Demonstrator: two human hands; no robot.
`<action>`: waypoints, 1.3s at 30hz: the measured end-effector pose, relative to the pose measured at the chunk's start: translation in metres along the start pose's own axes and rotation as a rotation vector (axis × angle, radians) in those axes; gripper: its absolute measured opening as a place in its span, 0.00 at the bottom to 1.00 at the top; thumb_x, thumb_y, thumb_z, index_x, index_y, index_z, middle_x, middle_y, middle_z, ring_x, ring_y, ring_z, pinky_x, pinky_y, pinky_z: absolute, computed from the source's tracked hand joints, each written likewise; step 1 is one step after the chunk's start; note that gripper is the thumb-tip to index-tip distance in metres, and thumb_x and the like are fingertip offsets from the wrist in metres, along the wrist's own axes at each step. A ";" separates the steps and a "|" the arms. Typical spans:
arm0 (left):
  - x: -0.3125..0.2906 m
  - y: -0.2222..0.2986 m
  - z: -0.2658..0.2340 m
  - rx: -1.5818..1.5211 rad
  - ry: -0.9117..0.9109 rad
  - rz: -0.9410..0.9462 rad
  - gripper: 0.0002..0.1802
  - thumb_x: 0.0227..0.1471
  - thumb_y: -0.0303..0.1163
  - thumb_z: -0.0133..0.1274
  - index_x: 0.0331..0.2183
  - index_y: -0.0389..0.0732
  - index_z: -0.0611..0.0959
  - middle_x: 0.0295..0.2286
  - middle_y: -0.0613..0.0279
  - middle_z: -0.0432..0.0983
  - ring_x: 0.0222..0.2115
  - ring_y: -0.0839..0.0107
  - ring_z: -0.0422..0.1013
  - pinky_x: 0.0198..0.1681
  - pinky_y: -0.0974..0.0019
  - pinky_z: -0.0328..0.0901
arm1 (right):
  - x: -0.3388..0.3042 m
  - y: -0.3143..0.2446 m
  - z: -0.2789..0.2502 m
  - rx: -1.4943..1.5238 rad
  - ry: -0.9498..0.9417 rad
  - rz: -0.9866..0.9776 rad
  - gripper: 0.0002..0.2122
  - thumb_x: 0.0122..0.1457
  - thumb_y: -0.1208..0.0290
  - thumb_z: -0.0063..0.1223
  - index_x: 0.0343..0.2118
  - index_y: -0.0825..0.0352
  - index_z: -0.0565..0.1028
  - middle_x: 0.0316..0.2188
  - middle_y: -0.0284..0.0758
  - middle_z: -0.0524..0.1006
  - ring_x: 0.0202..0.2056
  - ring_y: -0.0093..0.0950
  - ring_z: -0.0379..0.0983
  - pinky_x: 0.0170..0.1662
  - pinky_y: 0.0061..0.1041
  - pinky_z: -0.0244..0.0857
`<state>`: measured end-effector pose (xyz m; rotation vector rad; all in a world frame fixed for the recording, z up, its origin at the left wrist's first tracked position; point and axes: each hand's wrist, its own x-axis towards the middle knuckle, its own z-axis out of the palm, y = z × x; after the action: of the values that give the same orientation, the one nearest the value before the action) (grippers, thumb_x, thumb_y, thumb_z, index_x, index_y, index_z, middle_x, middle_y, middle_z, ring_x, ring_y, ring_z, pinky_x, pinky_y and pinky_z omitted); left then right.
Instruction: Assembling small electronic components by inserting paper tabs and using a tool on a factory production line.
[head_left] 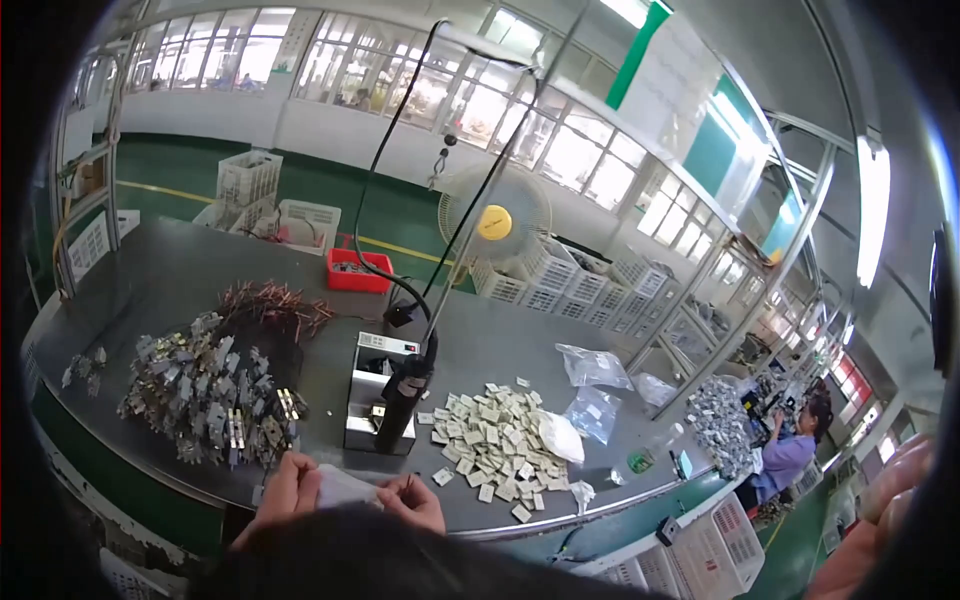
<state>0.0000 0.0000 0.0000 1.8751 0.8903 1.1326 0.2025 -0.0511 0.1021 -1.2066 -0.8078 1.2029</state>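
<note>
My left hand (285, 495) is closed at the table's front edge, its fingers on one end of a thin white sheet (345, 488), cloth or plastic film, I cannot tell which. At the other end my right hand (412, 503) has its fingers pinched together; a small dark tip shows by them. A dark blurred shape hides the area below. Beyond the hands stands a small bench device with a black cylinder (402, 405). To its left lies a heap of metal parts (210, 390), with reddish-brown wires (270, 308) behind. Small pale square pieces (500, 440) are piled to its right.
A red bin (358, 272) sits at the table's back edge. Clear plastic bags (593, 367) lie beyond the pale pile. Pliers (570, 548) rest near the front. A fan (495, 222) and white crates (560, 275) stand behind. A co-worker (790, 450) sits right; a blurred hand (880, 520) is close by.
</note>
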 end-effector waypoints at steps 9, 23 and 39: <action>0.104 0.110 -0.038 0.086 -0.176 0.061 0.06 0.54 0.27 0.49 0.33 0.38 0.69 0.17 0.54 0.69 0.16 0.59 0.68 0.20 0.65 0.61 | 0.007 -0.003 -0.013 -0.110 -0.058 0.022 0.09 0.57 0.67 0.56 0.29 0.65 0.69 0.19 0.22 0.68 0.19 0.10 0.60 0.21 0.12 0.53; 0.102 0.106 -0.046 0.281 -0.463 0.050 0.07 0.50 0.24 0.52 0.33 0.38 0.71 0.20 0.54 0.73 0.19 0.57 0.71 0.22 0.64 0.64 | 0.012 -0.021 -0.007 -0.305 -0.268 -0.205 0.22 0.48 0.70 0.63 0.46 0.69 0.71 0.44 0.32 0.72 0.20 0.09 0.55 0.23 0.11 0.51; 0.106 0.102 -0.055 0.343 -0.471 0.178 0.08 0.50 0.26 0.52 0.34 0.42 0.71 0.20 0.56 0.72 0.19 0.55 0.70 0.21 0.59 0.63 | 0.012 -0.015 0.019 -0.378 -0.219 -0.025 0.09 0.55 0.79 0.54 0.39 0.69 0.71 0.25 0.22 0.68 0.23 0.08 0.57 0.27 0.09 0.53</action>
<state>0.0065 0.0556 0.1473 2.4074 0.6845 0.6095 0.1908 -0.0339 0.1193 -1.3758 -1.2521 1.2087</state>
